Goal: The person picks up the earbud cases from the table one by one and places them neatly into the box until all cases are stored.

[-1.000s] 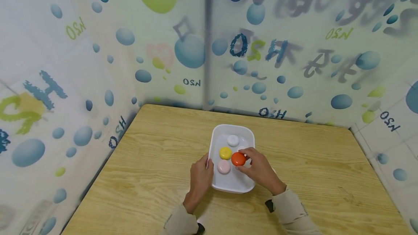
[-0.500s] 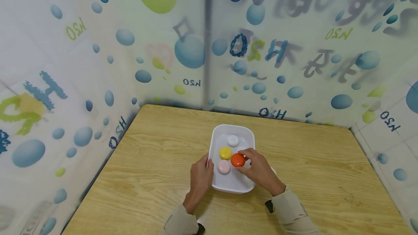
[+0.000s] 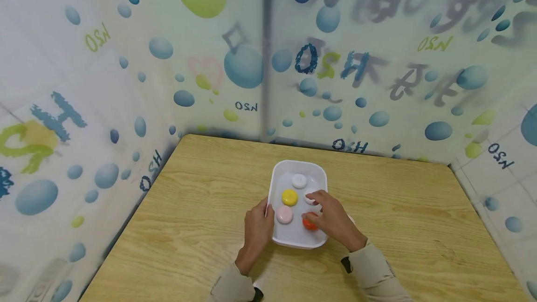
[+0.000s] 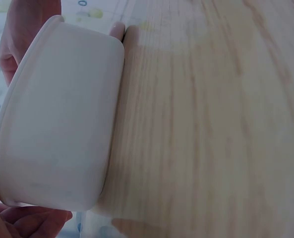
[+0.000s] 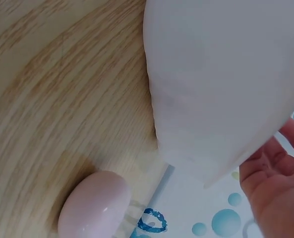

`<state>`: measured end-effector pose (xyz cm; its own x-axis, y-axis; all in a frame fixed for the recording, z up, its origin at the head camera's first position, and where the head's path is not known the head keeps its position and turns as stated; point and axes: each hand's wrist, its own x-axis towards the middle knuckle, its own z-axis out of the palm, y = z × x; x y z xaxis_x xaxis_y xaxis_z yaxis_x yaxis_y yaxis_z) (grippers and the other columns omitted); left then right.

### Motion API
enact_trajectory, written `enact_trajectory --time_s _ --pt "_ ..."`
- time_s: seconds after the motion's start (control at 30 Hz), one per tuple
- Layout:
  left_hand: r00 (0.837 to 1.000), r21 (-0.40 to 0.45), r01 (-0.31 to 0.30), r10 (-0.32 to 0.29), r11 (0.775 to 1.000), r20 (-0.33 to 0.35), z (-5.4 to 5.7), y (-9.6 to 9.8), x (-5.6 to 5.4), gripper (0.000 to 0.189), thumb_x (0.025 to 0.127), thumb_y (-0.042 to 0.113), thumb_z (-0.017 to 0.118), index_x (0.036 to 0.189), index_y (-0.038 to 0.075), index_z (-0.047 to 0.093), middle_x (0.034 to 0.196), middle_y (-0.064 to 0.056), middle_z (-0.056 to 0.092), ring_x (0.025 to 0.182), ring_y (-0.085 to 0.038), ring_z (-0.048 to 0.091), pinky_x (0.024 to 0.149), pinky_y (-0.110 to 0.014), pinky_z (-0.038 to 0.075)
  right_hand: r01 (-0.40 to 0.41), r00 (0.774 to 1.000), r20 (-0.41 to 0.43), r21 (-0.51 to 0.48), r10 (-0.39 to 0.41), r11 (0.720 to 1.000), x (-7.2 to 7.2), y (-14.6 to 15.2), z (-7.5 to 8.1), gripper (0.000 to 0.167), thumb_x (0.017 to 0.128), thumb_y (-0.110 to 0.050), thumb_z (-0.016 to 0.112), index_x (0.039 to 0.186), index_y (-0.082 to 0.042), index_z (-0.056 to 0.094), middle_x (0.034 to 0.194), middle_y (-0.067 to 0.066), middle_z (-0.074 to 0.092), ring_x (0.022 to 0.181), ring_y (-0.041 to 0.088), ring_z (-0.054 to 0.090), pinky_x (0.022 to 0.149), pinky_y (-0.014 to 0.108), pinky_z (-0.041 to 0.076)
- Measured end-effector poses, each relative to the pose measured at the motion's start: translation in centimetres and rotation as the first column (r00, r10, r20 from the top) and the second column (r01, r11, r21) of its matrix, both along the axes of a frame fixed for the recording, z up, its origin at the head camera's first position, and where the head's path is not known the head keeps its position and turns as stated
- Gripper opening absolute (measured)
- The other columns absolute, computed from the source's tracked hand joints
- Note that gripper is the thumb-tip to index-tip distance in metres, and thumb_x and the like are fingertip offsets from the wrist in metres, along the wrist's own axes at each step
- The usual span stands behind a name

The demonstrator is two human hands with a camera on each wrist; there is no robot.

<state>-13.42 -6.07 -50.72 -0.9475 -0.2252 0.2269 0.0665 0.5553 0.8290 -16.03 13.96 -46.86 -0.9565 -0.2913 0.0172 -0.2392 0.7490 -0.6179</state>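
A white, deep-walled plastic tray (image 3: 299,239) stands on the table. The left hand (image 3: 258,223) grips its left rim, thumb over the edge. Inside lie a white rounded piece (image 3: 299,181), a glossy yellow one (image 3: 289,197) and a pale pink one (image 3: 284,215). Over the tray's right side is the right hand (image 3: 334,216), its thumb and index finger apart with nothing pinched between them. Partly covered by the thumb, a glossy red rounded piece (image 3: 309,222) sits near the right front. Another white piece (image 3: 309,201) shows beneath the index finger. From outside, the left wrist view shows the tray wall (image 4: 62,119).
Outside the tray to the right, a pink egg-shaped piece (image 5: 94,206) lies on the wooden table (image 3: 201,190), mostly hidden behind the right wrist in the head view. Walls patterned with bubbles (image 3: 244,65) border the table's back and sides.
The right hand has let go of the red piece, which moved toward the near right of the tray. The pink piece in the tray shifted slightly left. The left hand stayed put.
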Motion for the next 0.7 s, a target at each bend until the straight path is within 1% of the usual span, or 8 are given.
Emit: enact_trajectory --time_s 0.07,0.13,0.37,0.57,0.7 --pt "1.0 -0.002 -0.001 0.001 1.0 -0.003 0.0 0.0 0.0 0.03 0.092 0.005 0.058 0.119 0.002 0.071 0.093 -0.015 0.076 0.079 -0.023 0.071 0.062 -0.039 0.055 0.017 1.0 0.021 -0.007 -0.016 1.0 0.0 0.1 0.0 0.049 0.081 -0.02 0.081 0.126 -0.006 0.064 0.12 0.009 0.063 0.096 0.023 0.06 0.079 0.033 0.053" --pt "1.0 -0.001 -0.001 0.001 1.0 -0.002 0.0 0.0 0.0 0.03 0.092 0.005 0.058 0.119 0.002 0.071 0.093 -0.015 0.076 0.079 -0.023 0.071 0.061 -0.039 0.055 0.025 1.0 0.013 -0.016 -0.025 1.0 0.1 0.3 0.1 0.048 0.082 -0.019 0.081 0.125 -0.007 0.065 0.119 0.009 0.063 0.097 0.024 0.06 0.079 0.033 0.053" --pt "1.0 0.001 0.0 0.0 1.0 0.001 0.0 -0.1 0.0 0.031 0.092 0.005 0.058 0.12 0.001 0.07 0.094 -0.016 0.075 0.078 -0.022 0.07 0.061 -0.038 0.055 0.043 0.993 -0.107 -0.026 -0.045 0.999 0.1 1.5 0.5 0.049 0.08 -0.014 0.082 0.124 -0.004 0.065 0.116 0.011 0.064 0.101 0.028 0.06 0.081 0.038 0.055" --pt "1.0 -0.003 0.002 -0.002 1.0 0.012 -0.1 -0.1 0.0 0.031 0.092 0.005 0.058 0.121 0.002 0.07 0.097 -0.016 0.075 0.081 -0.023 0.071 0.063 -0.04 0.055 0.07 0.988 -0.137 -0.047 -0.075 0.996 0.2 3.4 0.6 0.047 0.082 -0.015 0.08 0.124 -0.003 0.065 0.119 0.012 0.063 0.104 0.029 0.059 0.083 0.044 0.054" --pt "1.0 -0.003 0.006 -0.006 1.0 0.013 -0.1 -0.1 0.0 0.031 0.092 0.005 0.057 0.121 0.001 0.07 0.097 -0.017 0.075 0.081 -0.023 0.071 0.063 -0.04 0.055 0.06 0.985 -0.158 -0.067 -0.07 0.996 0.5 4.9 0.4 0.046 0.082 -0.014 0.08 0.124 -0.001 0.064 0.119 0.014 0.064 0.104 0.032 0.06 0.082 0.047 0.053"
